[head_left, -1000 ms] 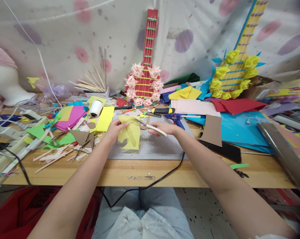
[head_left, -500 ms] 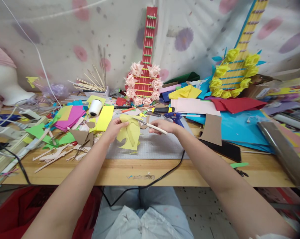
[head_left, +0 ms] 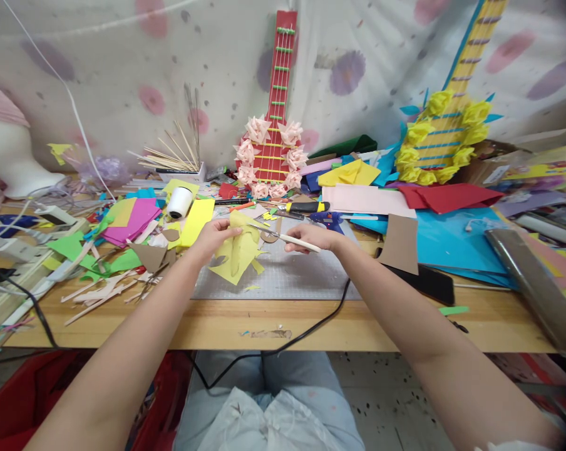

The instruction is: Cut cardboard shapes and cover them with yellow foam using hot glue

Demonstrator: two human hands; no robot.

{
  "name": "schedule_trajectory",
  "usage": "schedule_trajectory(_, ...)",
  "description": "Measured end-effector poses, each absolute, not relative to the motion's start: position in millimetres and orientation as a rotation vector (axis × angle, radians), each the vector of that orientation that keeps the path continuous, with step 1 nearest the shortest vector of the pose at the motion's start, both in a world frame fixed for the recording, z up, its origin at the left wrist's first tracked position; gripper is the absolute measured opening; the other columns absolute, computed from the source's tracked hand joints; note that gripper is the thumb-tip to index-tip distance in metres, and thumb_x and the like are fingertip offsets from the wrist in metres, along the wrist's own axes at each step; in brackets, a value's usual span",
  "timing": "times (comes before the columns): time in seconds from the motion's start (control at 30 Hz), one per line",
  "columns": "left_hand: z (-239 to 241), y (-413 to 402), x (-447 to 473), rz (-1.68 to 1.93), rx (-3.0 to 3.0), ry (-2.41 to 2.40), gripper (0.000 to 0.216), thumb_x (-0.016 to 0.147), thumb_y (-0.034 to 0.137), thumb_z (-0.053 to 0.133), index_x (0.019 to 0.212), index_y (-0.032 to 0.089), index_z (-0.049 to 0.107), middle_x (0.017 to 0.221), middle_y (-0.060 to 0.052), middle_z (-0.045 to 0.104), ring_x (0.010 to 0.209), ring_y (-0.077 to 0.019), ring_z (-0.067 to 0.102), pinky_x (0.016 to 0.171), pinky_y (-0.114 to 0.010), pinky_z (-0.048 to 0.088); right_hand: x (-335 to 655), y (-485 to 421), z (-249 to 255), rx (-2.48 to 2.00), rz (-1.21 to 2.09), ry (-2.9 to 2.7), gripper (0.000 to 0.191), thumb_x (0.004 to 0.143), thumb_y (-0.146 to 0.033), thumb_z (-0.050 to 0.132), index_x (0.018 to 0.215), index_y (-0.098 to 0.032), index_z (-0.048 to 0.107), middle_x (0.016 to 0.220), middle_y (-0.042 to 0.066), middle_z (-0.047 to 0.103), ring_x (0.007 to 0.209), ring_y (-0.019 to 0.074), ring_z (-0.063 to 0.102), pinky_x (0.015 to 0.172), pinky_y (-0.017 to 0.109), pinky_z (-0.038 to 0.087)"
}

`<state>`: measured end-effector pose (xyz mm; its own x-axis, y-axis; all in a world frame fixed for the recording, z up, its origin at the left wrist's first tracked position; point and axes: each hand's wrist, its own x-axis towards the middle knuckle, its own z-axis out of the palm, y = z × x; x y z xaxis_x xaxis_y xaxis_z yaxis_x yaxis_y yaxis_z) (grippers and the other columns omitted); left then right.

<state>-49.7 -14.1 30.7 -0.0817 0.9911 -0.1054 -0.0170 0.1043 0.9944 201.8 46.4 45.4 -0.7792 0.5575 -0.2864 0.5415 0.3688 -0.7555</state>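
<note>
Pinched in my left hand (head_left: 216, 238) is a yellow sheet (head_left: 236, 258), paper or thin foam, with a curved notch cut into its left side. My right hand (head_left: 310, 240) is closed round the white handles of a pair of scissors (head_left: 298, 242). The scissor blades point left and reach the upper right edge of the yellow sheet; whether they are parted is too small to tell. Below both hands lies a grey cutting mat (head_left: 283, 285) with small yellow scraps (head_left: 257, 266) on it.
A blue glue gun (head_left: 328, 219) and a yellow-black cutter (head_left: 307, 207) lie behind my right hand. A red paper guitar (head_left: 270, 149) leans at the back. Paper scraps (head_left: 97, 291) cover the left, blue sheets (head_left: 456, 247) the right. A black cable (head_left: 306, 330) crosses the front edge.
The yellow sheet has turned, its lower end swinging left, and a cut strip hangs at its right side. My right hand and the scissors have shifted slightly right.
</note>
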Motion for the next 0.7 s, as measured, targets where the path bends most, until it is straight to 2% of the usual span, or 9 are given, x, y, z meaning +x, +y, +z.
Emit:
schedule_trajectory(0.47, 39, -10, -58, 1.119, 1.282, 1.398, 0.036, 0.05, 0.037, 0.078, 0.078, 0.017, 0.071, 0.079, -0.004, 0.07, 0.07, -0.0189, 0.062, 0.065, -0.027, 0.045, 206, 50, 46, -1.027, 1.408, -2.619, 0.044, 0.066, -0.058, 0.059, 0.062, -0.016, 0.049, 0.046, -0.004, 0.046, 0.044, 0.0071, 0.04, 0.045, 0.021, 0.028)
schedule_trajectory(0.7, 46, -8, -53, 1.119, 1.274, 1.331, 0.038, 0.044, 0.031, 0.081, 0.078, 0.018, 0.071, 0.081, -0.004, 0.071, 0.077, -0.0222, 0.064, 0.069, -0.029, 0.049, 203, 51, 42, -0.983, 1.384, -2.663, 0.046, 0.068, -0.061, 0.054, 0.063, -0.016, 0.048, 0.05, -0.003, 0.046, 0.046, 0.0074, 0.041, 0.048, 0.021, 0.031)
